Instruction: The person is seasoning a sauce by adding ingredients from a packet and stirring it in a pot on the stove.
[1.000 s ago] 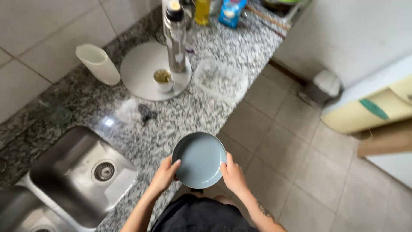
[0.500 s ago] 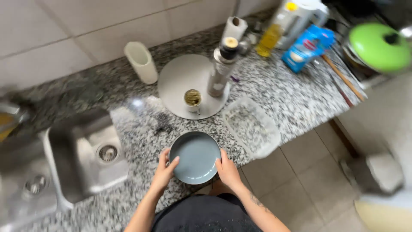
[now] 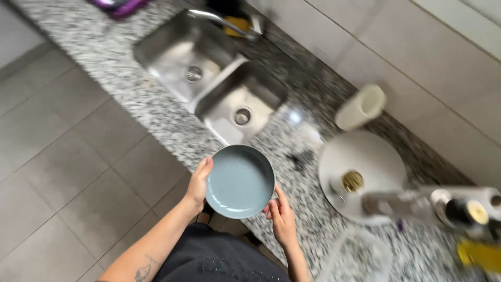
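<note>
Bowl (image 3: pixel 240 181): blue-grey, round, shallow, open side up and facing the camera; held in the air at the near edge of the desk, partly over the grey floor tiles (image 3: pixel 57 172), clear of the desk surface.
Left hand (image 3: pixel 199 183): closed on the bowl's left rim, thumb laid over the edge, fingers tucked beneath.
Right hand (image 3: pixel 282 215): pressed to the bowl's lower right rim, fingers narrow and curled against the outside wall.
Hands together: clasping the bowl from both sides.
Desk (image 3: pixel 156 112): speckled grey granite, running diagonally through the view.
Sink (image 3: pixel 211 78): stainless steel, two basins side by side, set into the desk just beyond the bowl; a drain visible in each.
Faucet (image 3: pixel 222 20): metal, arching over the far basin; blurred.
White plate (image 3: pixel 365 172): round, flat on the desk to the right of the bowl, well apart from it.
Small cup (image 3: pixel 353 181): gold-toned inside, standing on the white plate.
Pale cylinder (image 3: pixel 360 107): cream container lying tilted on the desk beside the wall, just beyond the plate.
Clear container (image 3: pixel 357 256): see-through, on the desk near the right hand; contents too blurred to tell.
Bottles (image 3: pixel 459 209): several at the far right; blurred.
</note>
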